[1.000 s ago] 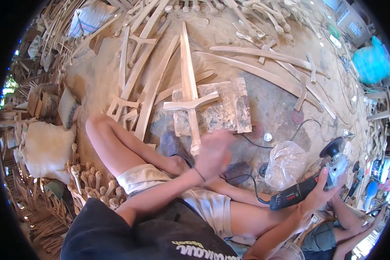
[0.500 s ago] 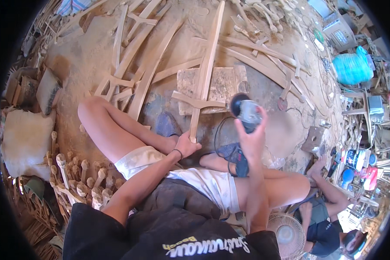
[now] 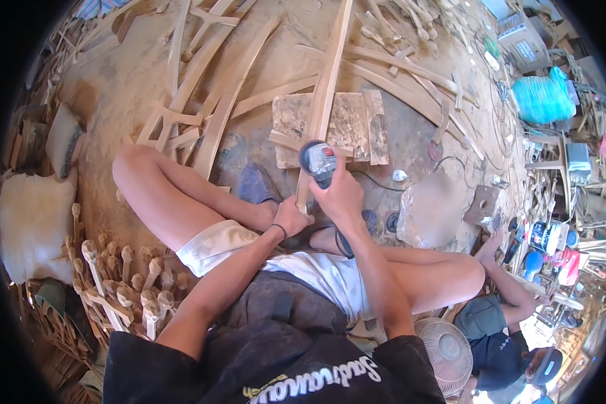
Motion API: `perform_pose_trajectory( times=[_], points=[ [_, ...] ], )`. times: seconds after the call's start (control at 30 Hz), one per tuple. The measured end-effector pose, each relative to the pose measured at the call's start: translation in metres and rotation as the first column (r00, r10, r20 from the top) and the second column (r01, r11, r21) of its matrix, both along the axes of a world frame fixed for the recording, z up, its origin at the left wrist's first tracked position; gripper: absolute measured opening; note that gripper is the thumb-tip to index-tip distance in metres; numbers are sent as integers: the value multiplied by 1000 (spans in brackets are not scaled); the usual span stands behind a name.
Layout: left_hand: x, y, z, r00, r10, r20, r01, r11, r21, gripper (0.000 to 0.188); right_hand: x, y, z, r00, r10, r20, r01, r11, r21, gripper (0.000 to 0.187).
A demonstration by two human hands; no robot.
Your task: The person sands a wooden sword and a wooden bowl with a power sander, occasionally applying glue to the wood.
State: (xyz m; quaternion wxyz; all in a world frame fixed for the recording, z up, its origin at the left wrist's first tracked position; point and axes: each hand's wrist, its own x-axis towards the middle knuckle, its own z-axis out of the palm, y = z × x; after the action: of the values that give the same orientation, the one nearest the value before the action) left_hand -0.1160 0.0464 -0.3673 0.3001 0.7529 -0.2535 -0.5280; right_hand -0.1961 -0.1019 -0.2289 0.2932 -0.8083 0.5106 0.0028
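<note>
Wooden sword (image 3: 326, 81), pale, 1 pc.: lay lengthwise at centre, blade pointing far, across a worn wooden block (image 3: 347, 120) on the dusty floor (image 3: 101, 128); crosspiece (image 3: 284, 139) at block's near edge, hilt toward the person. Left hand (image 3: 293, 217): fingers clenched round near end of hilt. Right hand (image 3: 341, 196): fingers grasping angle grinder (image 3: 321, 161), grey head w/ dark round disc, held over hilt nr. crosspiece; disc contact w/ wood couldn't be told. Dark cord (image 3: 377, 183): ran on floor, right of grinder. Wooden blades, curved, several: left grp. (image 3: 236, 104) & right grp. (image 3: 417, 76), either side of sword, far of person. Clear plastic bag (image 3: 411, 225), partly blurred: right of hands; small white round item (image 3: 399, 176) just beyond. Carved wooden pcs. w/ knobbed ends (image 3: 89, 250), qty. many: near left, beside pale pad (image 3: 37, 222). Round fan (image 3: 444, 357): near right, next to seated co-worker (image 3: 498, 357) in dark top. Bright blue bundle (image 3: 544, 96): far right, amid misc. clutter.
</note>
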Motion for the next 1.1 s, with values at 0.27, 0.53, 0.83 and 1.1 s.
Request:
perform_pose_trajectory(
  times=[0.27,0.53,0.83,1.1],
  points=[
    [-9,1,16,991,52,124,-44,997,-67,67,-81,-47,7,889,-444,114,457,878,-139,87],
    [22,-22,132,-81,-196,-977,-489,862,-132,51,-132,-68,55,683,-500,532,645,756,-117,81],
    [29,2,41,912,27,-409,2,997,71,26,-97,-45,37,846,-352,401,455,869,-196,86],
    [19,2,14,966,-28,-256,49,996,76,30,-21,-7,2,995,-87,51,86,996,22,87]
  ],
)
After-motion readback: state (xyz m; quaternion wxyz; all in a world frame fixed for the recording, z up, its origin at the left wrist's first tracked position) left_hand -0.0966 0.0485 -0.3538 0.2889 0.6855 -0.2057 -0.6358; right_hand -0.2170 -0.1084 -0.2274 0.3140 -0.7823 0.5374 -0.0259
